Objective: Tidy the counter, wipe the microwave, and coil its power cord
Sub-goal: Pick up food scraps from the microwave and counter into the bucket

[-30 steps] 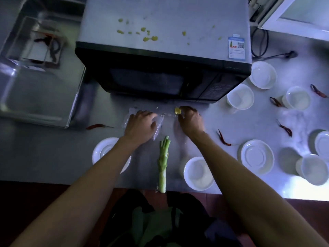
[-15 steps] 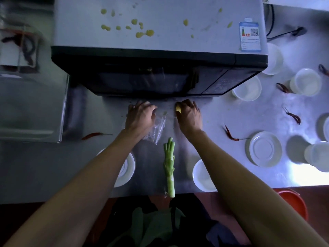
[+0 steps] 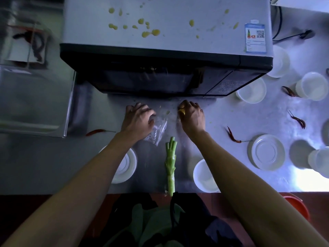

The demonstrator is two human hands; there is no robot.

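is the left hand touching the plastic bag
Touching. The head view shows the left hand pressed down on the clear plastic bag, its fingers covering the bag's upper part, with no gap visible between them.

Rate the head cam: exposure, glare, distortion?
Head view: dim and blue-tinted overall; blown-out glare on the counter at lower right; wide-angle bending along the microwave edges; left hand and right hand fairly sharp, sink at left smeared.
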